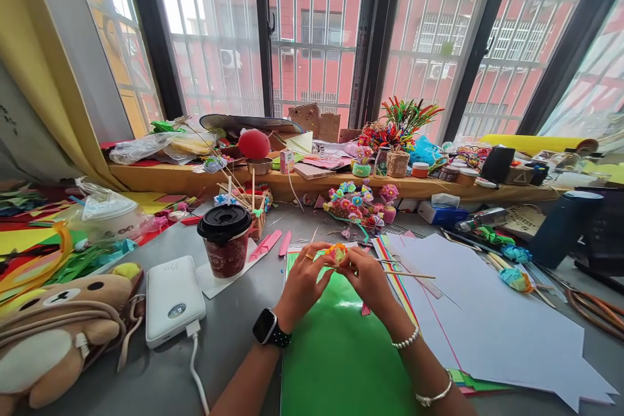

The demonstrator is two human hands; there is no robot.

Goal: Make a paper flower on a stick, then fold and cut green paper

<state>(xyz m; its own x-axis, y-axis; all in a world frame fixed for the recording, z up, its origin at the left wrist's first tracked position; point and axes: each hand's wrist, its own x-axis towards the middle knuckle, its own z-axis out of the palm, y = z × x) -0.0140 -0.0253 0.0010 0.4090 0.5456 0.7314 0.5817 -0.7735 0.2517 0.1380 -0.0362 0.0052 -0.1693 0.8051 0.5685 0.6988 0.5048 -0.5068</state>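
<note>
Orange-yellow piece (337,251) partly hidden by hands (303,279), plush bear (68,346) cut off at left

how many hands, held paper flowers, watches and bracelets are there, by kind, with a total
Left hand and right hand: 2
Paper flower, held in both hands: 1
Watch: 1
Bracelets, both on the right arm: 2
Total: 6
</note>
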